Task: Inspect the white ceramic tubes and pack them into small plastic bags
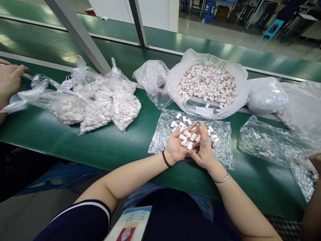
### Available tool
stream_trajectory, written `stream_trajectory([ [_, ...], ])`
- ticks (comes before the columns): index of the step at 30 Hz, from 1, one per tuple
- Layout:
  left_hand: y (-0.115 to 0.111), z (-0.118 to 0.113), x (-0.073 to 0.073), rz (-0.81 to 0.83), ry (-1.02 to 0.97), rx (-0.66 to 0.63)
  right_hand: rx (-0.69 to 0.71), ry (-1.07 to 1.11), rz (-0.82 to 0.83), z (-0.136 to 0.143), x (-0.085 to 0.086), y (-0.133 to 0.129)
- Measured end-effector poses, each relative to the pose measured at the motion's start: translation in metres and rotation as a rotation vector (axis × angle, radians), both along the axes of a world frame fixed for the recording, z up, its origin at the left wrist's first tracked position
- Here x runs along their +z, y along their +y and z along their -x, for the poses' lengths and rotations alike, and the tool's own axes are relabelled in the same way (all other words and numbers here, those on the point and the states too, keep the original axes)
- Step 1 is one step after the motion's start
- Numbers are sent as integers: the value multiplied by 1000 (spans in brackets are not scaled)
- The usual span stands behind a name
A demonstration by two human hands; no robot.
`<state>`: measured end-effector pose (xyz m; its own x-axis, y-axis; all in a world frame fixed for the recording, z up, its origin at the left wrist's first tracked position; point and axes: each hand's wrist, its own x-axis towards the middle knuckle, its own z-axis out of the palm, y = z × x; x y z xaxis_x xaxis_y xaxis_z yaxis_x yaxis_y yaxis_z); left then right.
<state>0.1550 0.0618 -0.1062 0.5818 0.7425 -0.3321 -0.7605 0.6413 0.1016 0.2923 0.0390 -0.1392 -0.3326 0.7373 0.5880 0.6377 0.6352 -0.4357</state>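
Several short white pipe fittings (190, 139) lie in the upturned palm of my left hand (176, 149), which cups them. My right hand (206, 152) stands on edge against the left, its fingers stretched out and pressed beside the fittings. Under both hands a clear plastic bag (160, 140) is spread flat on the green work surface. More loose white fittings (215, 140) lie on that bag, around and behind my fingers; some are hidden by the hands. Just beyond, a large open bag (173, 90) holds a heap of the same fittings (208, 80).
Tied bags of fittings (97, 103) are piled at the left, near a co-worker's hand (11, 78). Crumpled clear plastic (154, 78) and a bundled bag (268, 95) flank the open bag. Another clear bag (273, 137) lies at right, near another person's arm (312, 207). A metal post (77, 35) rises behind.
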Motion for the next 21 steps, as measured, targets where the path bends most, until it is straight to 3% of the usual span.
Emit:
stream_trajectory([
  [11, -9, -7, -3, 11, -46, -33, -164, 88, 75, 2, -5, 1],
  [21, -2, -1, -5, 8, -75, -14, -97, 49, -27, 3, -2, 2],
])
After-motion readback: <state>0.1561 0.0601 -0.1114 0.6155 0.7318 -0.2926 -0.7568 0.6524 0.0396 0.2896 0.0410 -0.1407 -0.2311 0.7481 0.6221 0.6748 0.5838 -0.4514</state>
